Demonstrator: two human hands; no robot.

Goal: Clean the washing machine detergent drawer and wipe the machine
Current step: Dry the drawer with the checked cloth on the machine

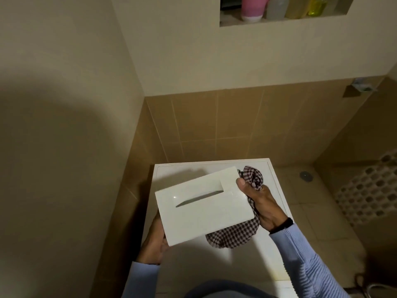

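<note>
- You held the white detergent drawer (199, 207) tilted above the washing machine top (276, 186), front panel towards you.
- Your left hand (153, 244) gripped its lower-left corner from beneath.
- Your right hand (260, 203) clutched a checkered cloth (234, 233), thumb at the drawer's right edge.
- A plain wall (64, 147) stood close on the left; tiled floor (318, 211) lay to the right.
- The niche bottles (277, 7) were too blurred to read.

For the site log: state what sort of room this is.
Probably a bathroom or wet laundry corner: tiled walls, a floor drain beside a perforated mat, bottles in a wall niche, and a white washing machine top.
</note>
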